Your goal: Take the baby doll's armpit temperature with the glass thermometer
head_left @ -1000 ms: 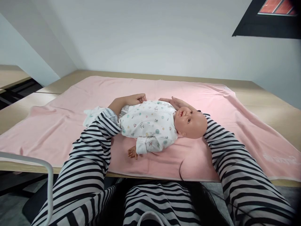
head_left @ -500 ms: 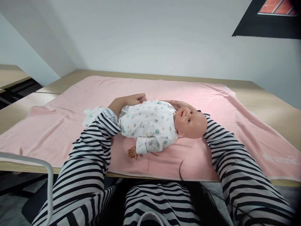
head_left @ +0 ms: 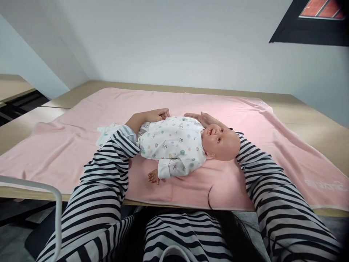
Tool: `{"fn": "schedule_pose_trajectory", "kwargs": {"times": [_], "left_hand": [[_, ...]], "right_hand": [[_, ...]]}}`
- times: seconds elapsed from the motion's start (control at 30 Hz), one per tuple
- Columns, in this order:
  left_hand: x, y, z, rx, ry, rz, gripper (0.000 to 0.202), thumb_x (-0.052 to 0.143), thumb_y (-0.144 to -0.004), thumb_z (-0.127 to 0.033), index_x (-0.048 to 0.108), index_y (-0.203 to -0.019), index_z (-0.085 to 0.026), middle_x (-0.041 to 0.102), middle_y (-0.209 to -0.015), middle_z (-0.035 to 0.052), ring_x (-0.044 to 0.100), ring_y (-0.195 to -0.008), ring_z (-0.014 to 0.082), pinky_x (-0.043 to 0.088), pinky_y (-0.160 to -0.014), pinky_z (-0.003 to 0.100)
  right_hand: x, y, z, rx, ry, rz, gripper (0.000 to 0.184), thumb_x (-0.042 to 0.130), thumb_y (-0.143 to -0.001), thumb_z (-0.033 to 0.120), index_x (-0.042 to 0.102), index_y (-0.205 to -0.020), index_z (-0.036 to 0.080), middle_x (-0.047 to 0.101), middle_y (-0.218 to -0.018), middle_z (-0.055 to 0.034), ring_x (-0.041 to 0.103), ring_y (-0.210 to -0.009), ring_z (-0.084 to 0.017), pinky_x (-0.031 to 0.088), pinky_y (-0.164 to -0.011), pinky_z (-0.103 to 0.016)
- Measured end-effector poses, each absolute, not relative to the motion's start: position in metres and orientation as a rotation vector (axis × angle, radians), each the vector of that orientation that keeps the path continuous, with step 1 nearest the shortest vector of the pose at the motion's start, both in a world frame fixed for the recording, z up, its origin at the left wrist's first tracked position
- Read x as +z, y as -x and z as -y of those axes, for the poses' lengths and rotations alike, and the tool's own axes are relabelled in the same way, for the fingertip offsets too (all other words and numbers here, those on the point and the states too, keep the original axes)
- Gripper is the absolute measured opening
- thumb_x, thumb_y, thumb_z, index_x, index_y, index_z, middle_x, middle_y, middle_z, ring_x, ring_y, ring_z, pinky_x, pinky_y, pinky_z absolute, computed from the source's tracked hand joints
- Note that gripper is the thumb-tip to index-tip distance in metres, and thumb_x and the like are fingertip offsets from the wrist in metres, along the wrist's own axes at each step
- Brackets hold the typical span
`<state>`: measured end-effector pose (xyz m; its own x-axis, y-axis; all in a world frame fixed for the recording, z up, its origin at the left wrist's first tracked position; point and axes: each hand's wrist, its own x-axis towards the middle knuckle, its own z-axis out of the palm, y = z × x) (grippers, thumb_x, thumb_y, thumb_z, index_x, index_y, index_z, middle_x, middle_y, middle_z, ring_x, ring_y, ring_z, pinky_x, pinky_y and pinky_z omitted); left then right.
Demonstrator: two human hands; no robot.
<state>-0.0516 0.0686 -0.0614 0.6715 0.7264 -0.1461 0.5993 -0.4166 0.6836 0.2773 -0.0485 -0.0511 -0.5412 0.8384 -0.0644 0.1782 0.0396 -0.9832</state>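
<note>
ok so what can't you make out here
All in the head view:
Doll: far hand hidden behind its body.
Right hand: partly hidden behind the doll.
Left hand: fingertips curled from sight, grip unclear.
Lettering on the pink blanket: too faint.
Window: cut by top and right edges.

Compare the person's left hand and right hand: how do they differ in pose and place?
The left hand has curled fingers; the right hand has straighter ones. The left hand is nearer the waist of the doll; the right hand is nearer its head. Both are along the doll's far side.
</note>
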Motion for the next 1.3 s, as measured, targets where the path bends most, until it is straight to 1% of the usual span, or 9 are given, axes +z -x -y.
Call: {"fn": "schedule_pose_trajectory", "kwargs": {"times": [0.1,0.2,0.33,0.53,0.63,0.73,0.83,0.97,1.3], "left_hand": [[-0.063,0.053,-0.071,0.220,-2.160,-1.009,0.037,0.071,-0.075,-0.034,0.063,-0.109,-0.021,0.068,-0.112,0.0067,0.061,-0.096,0.0224,0.050,-0.080,0.032],[-0.066,0.054,-0.074,0.218,-2.165,-0.999,0.038,0.071,-0.076,-0.034,0.062,-0.111,-0.021,0.068,-0.115,0.0068,0.062,-0.096,0.0219,0.051,-0.080,0.032],[-0.067,0.054,-0.075,0.238,-2.185,-0.978,0.036,0.070,-0.078,-0.036,0.060,-0.109,-0.020,0.068,-0.113,0.0067,0.062,-0.095,0.0208,0.052,-0.081,0.031],[-0.067,0.054,-0.076,0.228,-2.187,-0.970,0.037,0.070,-0.077,-0.035,0.061,-0.109,-0.020,0.068,-0.113,0.0069,0.062,-0.095,0.0209,0.051,-0.080,0.030],[-0.066,0.053,-0.076,0.231,-2.186,-0.972,0.037,0.070,-0.075,-0.035,0.062,-0.108,-0.021,0.067,-0.112,0.0069,0.062,-0.094,0.0216,0.051,-0.079,0.031],[-0.063,0.051,-0.072,0.242,-2.185,-0.965,0.035,0.072,-0.074,-0.034,0.060,-0.104,-0.021,0.067,-0.108,0.0065,0.061,-0.091,0.0213,0.051,-0.079,0.032],[-0.059,0.049,-0.067,0.249,-2.165,-0.960,0.033,0.071,-0.075,-0.035,0.059,-0.102,-0.022,0.066,-0.105,0.0065,0.060,-0.089,0.0211,0.052,-0.077,0.032],[-0.058,0.049,-0.064,0.230,-2.165,-0.996,0.039,0.073,-0.073,-0.037,0.060,-0.107,-0.022,0.067,-0.111,0.0075,0.061,-0.094,0.0222,0.053,-0.078,0.032],[-0.053,0.046,-0.059,0.211,-2.202,-1.016,0.038,0.069,-0.073,-0.037,0.059,-0.106,-0.020,0.064,-0.104,0.0063,0.057,-0.088,0.0202,0.049,-0.074,0.031]], "right_hand": [[-0.057,-0.277,0.040,1.840,0.914,1.680,0.055,0.041,-0.105,0.058,0.064,-0.142,0.024,0.078,-0.128,-0.0093,0.067,-0.133,-0.026,0.056,-0.107,-0.044],[-0.054,-0.280,0.035,1.861,0.893,1.691,0.057,0.035,-0.107,0.052,0.054,-0.153,0.025,0.066,-0.151,-0.0094,0.061,-0.143,-0.027,0.054,-0.114,-0.052],[-0.028,-0.291,0.018,1.448,0.957,1.965,0.056,0.043,-0.107,0.047,0.050,-0.158,0.028,0.039,-0.175,-0.0052,0.034,-0.164,-0.022,0.030,-0.134,-0.052],[0.018,-0.307,0.026,0.880,1.305,2.366,0.091,0.084,-0.083,0.061,0.050,-0.164,0.037,0.037,-0.176,-0.0014,0.033,-0.162,-0.043,0.024,-0.136,-0.065],[0.021,-0.286,0.067,0.523,1.221,2.421,0.099,0.080,-0.087,0.063,0.038,-0.171,0.031,0.034,-0.177,-0.0048,0.030,-0.163,-0.046,0.022,-0.137,-0.066],[0.005,-0.250,0.100,0.248,1.106,2.496,0.093,0.064,-0.100,0.053,0.020,-0.176,0.023,0.023,-0.181,-0.0111,0.027,-0.165,-0.042,0.029,-0.134,-0.066],[-0.019,-0.220,0.111,0.135,1.105,2.608,0.083,0.054,-0.104,0.043,0.017,-0.175,0.017,0.031,-0.177,-0.0186,0.038,-0.160,-0.041,0.042,-0.125,-0.065],[-0.036,-0.208,0.108,0.076,1.182,2.768,0.072,0.046,-0.108,0.040,0.030,-0.169,0.005,0.055,-0.156,-0.0282,0.060,-0.138,-0.042,0.052,-0.113,-0.059],[-0.030,-0.213,0.097,-0.191,1.413,2.790,0.056,0.036,-0.113,0.041,0.055,-0.148,0.001,0.066,-0.128,-0.0270,0.066,-0.106,-0.038,0.053,-0.089,-0.049]]}}
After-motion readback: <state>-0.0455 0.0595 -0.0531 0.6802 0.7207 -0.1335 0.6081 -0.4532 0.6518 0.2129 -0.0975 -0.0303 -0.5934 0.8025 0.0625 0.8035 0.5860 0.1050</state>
